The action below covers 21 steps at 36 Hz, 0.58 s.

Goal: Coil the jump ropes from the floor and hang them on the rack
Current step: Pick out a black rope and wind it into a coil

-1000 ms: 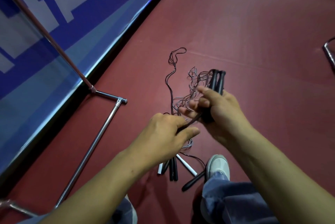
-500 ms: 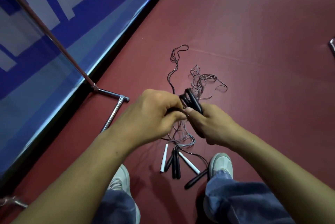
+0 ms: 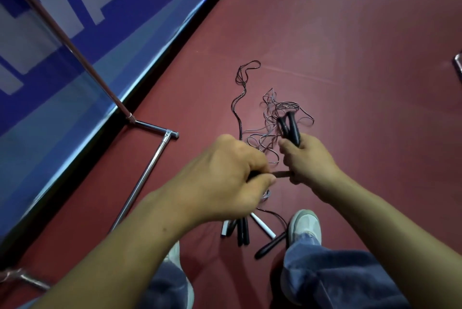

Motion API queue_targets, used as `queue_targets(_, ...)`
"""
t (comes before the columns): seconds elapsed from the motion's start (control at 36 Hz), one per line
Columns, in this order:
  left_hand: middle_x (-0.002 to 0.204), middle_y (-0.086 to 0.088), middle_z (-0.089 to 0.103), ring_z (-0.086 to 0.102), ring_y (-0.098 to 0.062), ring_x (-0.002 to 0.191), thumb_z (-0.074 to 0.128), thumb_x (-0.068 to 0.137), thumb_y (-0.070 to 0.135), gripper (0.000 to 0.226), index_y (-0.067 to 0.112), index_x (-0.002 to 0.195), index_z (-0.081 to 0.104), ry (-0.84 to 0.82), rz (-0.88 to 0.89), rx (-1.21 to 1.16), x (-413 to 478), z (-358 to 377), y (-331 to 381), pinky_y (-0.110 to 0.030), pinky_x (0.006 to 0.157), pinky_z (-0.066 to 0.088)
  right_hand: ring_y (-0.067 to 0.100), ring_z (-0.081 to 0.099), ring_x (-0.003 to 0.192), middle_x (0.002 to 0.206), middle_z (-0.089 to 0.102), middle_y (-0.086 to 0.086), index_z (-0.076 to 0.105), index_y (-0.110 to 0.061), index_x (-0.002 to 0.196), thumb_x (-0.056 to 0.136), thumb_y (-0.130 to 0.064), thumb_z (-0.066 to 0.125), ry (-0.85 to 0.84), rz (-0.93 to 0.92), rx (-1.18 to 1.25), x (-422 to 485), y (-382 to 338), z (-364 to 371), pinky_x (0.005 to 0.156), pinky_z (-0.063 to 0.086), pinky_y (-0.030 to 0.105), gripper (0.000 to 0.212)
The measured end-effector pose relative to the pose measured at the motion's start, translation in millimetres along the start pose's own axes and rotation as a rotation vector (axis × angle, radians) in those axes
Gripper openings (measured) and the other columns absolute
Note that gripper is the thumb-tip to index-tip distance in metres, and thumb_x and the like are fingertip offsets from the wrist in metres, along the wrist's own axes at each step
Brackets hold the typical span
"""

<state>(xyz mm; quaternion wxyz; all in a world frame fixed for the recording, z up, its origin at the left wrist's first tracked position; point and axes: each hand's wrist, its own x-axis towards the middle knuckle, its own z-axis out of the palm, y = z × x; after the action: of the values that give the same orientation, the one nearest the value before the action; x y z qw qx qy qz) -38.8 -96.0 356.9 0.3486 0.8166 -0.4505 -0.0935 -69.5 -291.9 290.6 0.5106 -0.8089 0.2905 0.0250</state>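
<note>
A dark red floor [image 3: 350,33] fills most of the view, smooth with a faint pale scuff line across it. Along the left runs a blue banner [image 3: 62,41] with large white block shapes, its lower part a paler, glossy blue that catches the light. A black strip [image 3: 160,58] edges the banner where it meets the floor.
</note>
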Motion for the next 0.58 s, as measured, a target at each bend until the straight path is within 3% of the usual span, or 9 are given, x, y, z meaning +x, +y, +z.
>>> queue_targets(0.08,0.052,0.002,0.059,0.050,-0.017,0.046,0.069,0.083,0.030,0.019,0.015,0.073,0.077,0.060,-0.027,-0.036,0,-13,-9,-0.026,0.043,0.036,0.017,0.042,0.042,0.062,0.048,0.005,0.055,-0.013,0.079,0.104,-0.032,0.051,-0.160,-0.006,-0.134,-13,-8,5,0.039,0.040,0.024,0.032)
queue_targets(0.22,0.062,0.001,0.069,0.063,-0.018,0.058,0.076,0.082,0.025,0.008,0.019,0.076,0.079,0.181,-0.126,-0.111,2,-24,-24,-0.034,0.053,0.049,0.013,0.036,0.043,0.055,0.043,-0.002,0.058,-0.016,0.072,0.093,-0.079,0.026,-0.523,0.048,-0.056,-46,-19,11,0.046,0.035,0.024,0.074)
queue_targets(0.28,0.066,0.002,0.072,0.067,-0.016,0.064,0.079,0.084,0.017,0.007,0.018,0.077,0.079,0.199,-0.176,-0.154,5,-26,-27,-0.035,0.061,0.053,0.014,0.037,0.048,0.058,0.042,0.000,0.063,-0.020,0.064,0.091,-0.082,0.026,-0.556,-0.114,-0.080,-50,-5,1,0.050,0.042,0.023,0.076)
queue_targets(0.33,0.068,0.001,0.073,0.068,-0.015,0.066,0.079,0.084,0.012,0.008,0.017,0.077,0.079,0.207,-0.204,-0.190,8,-26,-29,-0.031,0.064,0.054,0.015,0.049,0.065,0.069,0.049,-0.003,0.069,-0.027,0.054,0.078,-0.075,0.044,-0.485,-0.242,-0.199,-11,33,10,0.084,0.058,0.036,0.059)
queue_targets(0.36,0.068,0.001,0.073,0.068,-0.015,0.068,0.079,0.084,0.012,0.008,0.016,0.077,0.079,0.204,-0.217,-0.206,10,-26,-30,-0.030,0.065,0.053,0.011,0.052,0.070,0.073,0.051,-0.010,0.068,-0.030,0.054,0.074,-0.068,0.048,-0.527,-0.298,-0.230,-4,42,15,0.099,0.055,0.041,0.048)
queue_targets(0.39,0.069,0.000,0.074,0.069,-0.016,0.069,0.079,0.084,0.011,0.007,0.015,0.078,0.079,0.193,-0.236,-0.225,11,-26,-31,-0.029,0.067,0.053,0.001,0.051,0.068,0.069,0.054,-0.015,0.067,-0.026,0.063,0.078,-0.061,0.049,-0.611,-0.279,-0.233,-13,36,15,0.098,0.054,0.031,0.042)
queue_targets(0.44,0.070,-0.002,0.074,0.070,-0.015,0.068,0.080,0.083,0.012,0.005,0.014,0.078,0.080,0.153,-0.277,-0.277,14,-26,-33,-0.029,0.068,0.054,-0.002,0.056,0.059,0.067,0.065,-0.014,0.067,-0.018,0.088,0.077,-0.055,0.061,-0.669,-0.239,-0.227,-50,-7,18,0.071,0.052,0.012,0.039)
queue_targets(0.53,0.069,-0.007,0.073,0.063,-0.009,0.062,0.079,0.083,0.010,0.006,0.012,0.077,0.079,0.104,-0.318,-0.360,13,-27,-38,-0.023,0.063,0.053,0.018,0.050,0.054,0.066,0.058,0.014,0.061,-0.001,0.081,0.073,-0.037,0.076,-0.544,-0.305,-0.265,-70,-36,10,0.056,0.046,0.028,0.039)
queue_targets(0.58,0.064,-0.012,0.069,0.056,-0.010,0.058,0.076,0.085,0.008,0.010,0.011,0.076,0.078,0.097,-0.344,-0.417,12,-26,-44,-0.022,0.058,0.048,0.013,0.034,0.051,0.056,0.038,0.004,0.047,-0.002,0.071,0.082,-0.013,0.070,-0.510,-0.373,-0.219,-67,-41,6,0.050,0.031,0.031,0.028)
